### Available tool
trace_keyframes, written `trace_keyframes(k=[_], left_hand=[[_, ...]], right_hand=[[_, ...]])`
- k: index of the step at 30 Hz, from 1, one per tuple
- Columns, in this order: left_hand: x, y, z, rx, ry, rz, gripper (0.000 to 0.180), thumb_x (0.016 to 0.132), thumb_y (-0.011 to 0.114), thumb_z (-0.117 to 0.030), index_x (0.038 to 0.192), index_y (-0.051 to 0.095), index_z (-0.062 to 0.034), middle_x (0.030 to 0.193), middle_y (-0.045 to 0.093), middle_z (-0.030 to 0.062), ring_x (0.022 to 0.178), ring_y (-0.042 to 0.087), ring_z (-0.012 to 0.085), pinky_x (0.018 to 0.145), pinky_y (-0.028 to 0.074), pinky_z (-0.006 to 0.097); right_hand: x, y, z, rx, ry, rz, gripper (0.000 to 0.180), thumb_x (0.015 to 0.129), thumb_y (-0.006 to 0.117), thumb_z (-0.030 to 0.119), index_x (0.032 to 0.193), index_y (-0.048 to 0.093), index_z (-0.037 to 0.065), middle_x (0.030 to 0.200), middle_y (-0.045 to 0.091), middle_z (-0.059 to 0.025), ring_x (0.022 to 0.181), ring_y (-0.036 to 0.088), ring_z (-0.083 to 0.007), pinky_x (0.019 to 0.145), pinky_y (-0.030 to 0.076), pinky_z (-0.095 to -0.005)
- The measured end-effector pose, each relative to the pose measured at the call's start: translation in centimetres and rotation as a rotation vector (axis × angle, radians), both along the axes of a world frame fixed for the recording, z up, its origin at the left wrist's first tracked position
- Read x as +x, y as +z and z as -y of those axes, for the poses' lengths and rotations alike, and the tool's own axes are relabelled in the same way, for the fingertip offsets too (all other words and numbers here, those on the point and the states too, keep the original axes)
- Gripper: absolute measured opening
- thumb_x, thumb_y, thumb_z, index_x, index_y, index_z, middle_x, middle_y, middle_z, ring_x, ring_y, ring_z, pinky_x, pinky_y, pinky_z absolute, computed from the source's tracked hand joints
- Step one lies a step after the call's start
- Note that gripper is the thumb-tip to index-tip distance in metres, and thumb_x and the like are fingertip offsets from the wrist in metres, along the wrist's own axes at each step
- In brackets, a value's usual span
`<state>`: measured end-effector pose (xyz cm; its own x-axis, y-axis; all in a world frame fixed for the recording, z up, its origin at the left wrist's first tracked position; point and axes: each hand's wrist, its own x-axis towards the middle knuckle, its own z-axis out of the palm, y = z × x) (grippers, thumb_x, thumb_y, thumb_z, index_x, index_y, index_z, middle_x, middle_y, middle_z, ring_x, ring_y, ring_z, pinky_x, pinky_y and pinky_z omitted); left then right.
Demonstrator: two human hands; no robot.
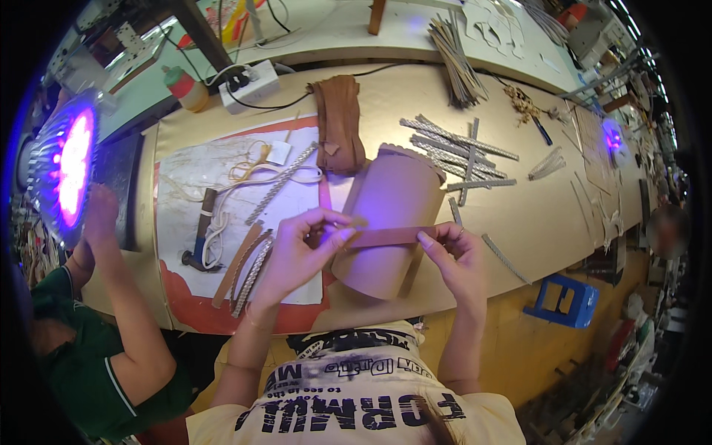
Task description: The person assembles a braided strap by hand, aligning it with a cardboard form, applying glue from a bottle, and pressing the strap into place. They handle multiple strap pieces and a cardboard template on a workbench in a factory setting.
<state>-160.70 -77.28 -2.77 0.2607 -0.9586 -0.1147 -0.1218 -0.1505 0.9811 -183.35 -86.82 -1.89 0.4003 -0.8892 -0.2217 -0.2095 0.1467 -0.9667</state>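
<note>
A flat reddish-brown strip (391, 236), looking like leather, is stretched level between my two hands. My left hand (305, 248) pinches its left end between thumb and fingers; a small tan bit shows at the fingertips, too small to name. The strip's right end is gripped by my right hand (458, 256), thumb on top. Under the strip lies a tan, rounded form like a wide tube or roll (397, 189), with a scalloped far edge. Just beyond it is a folded bundle of brown leather-like material (339, 122).
Braided grey strips (452, 152) lie right of the tube. On the left, a hammer (200, 230), white cord and more strips rest on a white sheet (185, 174). A glowing purple lamp (74, 167) and a co-worker's arm (130, 311) are far left. A blue stool (564, 300) stands right.
</note>
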Motion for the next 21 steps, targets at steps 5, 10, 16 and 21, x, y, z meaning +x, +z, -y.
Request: trace_keyframes(k=[5, 10, 16, 21], left_hand=[[0.8, -2.9, 1.4, -0.011, -0.034, 0.054, 0.015, 0.091, 0.066, -0.013, 0.101, 0.068, -0.0005, 0.079, 0.063, -0.0024, 0.073, 0.054, 0.002, 0.065, 0.043, 0.018], [1.0, -4.5, 0.0, 0.062, 0.075, -0.055, 0.019, 0.095, 0.061, -0.016, 0.104, 0.066, 0.0002, 0.085, 0.065, 0.001, 0.077, 0.058, 0.0057, 0.073, 0.049, 0.021], [-0.7, -4.9, -2.8, -0.14, 0.254, 0.292, 0.022, 0.088, 0.064, -0.013, 0.108, 0.064, -0.0031, 0.108, 0.065, 0.0122, 0.1, 0.061, 0.0245, 0.087, 0.047, 0.035], [-3.4, -4.9, -6.1, -0.132, 0.341, 0.466, 0.02, 0.085, 0.067, -0.013, 0.104, 0.065, -0.0064, 0.112, 0.062, 0.0124, 0.105, 0.059, 0.0308, 0.091, 0.042, 0.039]], right_hand=[[-1.4, -2.3, -0.7, 0.101, -0.025, 0.038, 0.018, 0.085, 0.073, 0.02, 0.087, 0.069, 0.003, 0.074, 0.062, 0.0045, 0.066, 0.051, -0.0028, 0.058, 0.035, -0.0194], [-2.2, -3.3, -0.2, 0.122, -0.017, 0.096, 0.017, 0.086, 0.072, 0.02, 0.089, 0.068, 0.004, 0.075, 0.061, 0.0043, 0.068, 0.051, -0.0027, 0.06, 0.037, -0.0187], [-2.9, -3.8, -0.3, 0.033, 0.039, -0.05, 0.019, 0.085, 0.073, 0.015, 0.098, 0.065, 0.003, 0.08, 0.06, 0.0033, 0.073, 0.053, -0.0033, 0.061, 0.038, -0.0196], [-2.6, -2.3, -0.2, -0.181, -0.164, -0.191, 0.015, 0.089, 0.068, 0.013, 0.099, 0.063, 0.002, 0.079, 0.057, 0.0036, 0.071, 0.049, -0.003, 0.058, 0.035, -0.0197]])
